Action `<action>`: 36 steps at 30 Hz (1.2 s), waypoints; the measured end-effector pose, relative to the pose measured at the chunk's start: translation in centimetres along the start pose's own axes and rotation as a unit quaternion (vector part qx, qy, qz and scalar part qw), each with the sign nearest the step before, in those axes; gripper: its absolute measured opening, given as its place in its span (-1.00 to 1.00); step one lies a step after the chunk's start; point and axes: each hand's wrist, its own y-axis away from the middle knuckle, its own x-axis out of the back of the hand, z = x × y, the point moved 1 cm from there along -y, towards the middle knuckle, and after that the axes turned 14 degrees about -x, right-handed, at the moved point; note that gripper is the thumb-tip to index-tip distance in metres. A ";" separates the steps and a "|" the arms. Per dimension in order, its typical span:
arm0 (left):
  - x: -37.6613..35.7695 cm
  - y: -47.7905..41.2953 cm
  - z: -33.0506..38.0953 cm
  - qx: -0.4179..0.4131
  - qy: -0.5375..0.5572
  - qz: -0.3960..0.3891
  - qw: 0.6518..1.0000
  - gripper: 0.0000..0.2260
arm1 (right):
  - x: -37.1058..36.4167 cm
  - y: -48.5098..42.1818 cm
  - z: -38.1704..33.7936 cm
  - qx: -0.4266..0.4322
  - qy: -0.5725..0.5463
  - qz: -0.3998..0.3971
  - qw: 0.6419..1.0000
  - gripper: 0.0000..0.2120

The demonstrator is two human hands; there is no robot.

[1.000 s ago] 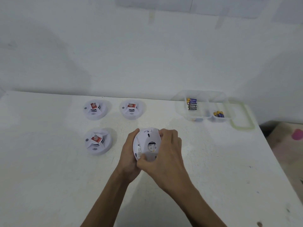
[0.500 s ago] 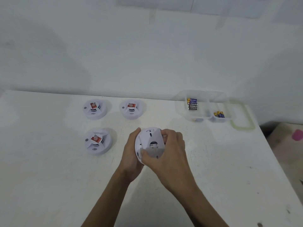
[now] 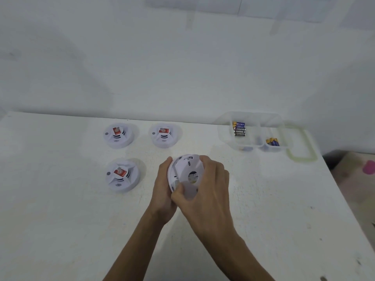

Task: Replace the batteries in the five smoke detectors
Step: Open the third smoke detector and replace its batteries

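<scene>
I hold a white smoke detector (image 3: 185,171) tilted above the table, its back plate with a round hole facing me. My left hand (image 3: 163,189) cups its left rim from behind. My right hand (image 3: 205,185) grips the back plate, fingers over the top edge and thumb on the lower edge. Three more white detectors with red stickers sit face up: one at the back left (image 3: 118,135), one beside it (image 3: 164,135), one in front (image 3: 122,175). A clear divided box (image 3: 223,136) at the back right holds batteries (image 3: 239,128) and a second small group (image 3: 273,142).
A white table (image 3: 60,220) stands against a white wall. A clear lid with a greenish seal (image 3: 302,157) lies beside the box. The table's right edge drops to a floor with a pink object (image 3: 368,168).
The back plate has turned in my right hand; its round hole has shifted right and the detector sits a little more tilted. Both hands stay in the same place.
</scene>
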 end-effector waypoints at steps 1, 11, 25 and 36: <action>0.0 -0.1 0.0 -0.013 -0.009 -0.006 1.000 -0.72 | -0.2 0.0 0.1 0.005 -0.003 0.028 1.000 -0.33; -0.1 -1.1 0.6 0.083 0.085 0.010 0.993 -0.63 | 0.1 -0.3 0.8 0.088 -0.061 0.010 0.994 -0.47; -0.1 -0.8 0.9 0.017 -0.006 0.003 1.000 -0.64 | -0.3 0.0 0.3 0.096 -0.063 0.016 0.993 -0.41; -0.2 -1.0 1.9 0.033 0.006 0.029 0.999 -0.58 | -0.2 -0.2 0.6 0.126 -0.079 -0.004 0.989 -0.46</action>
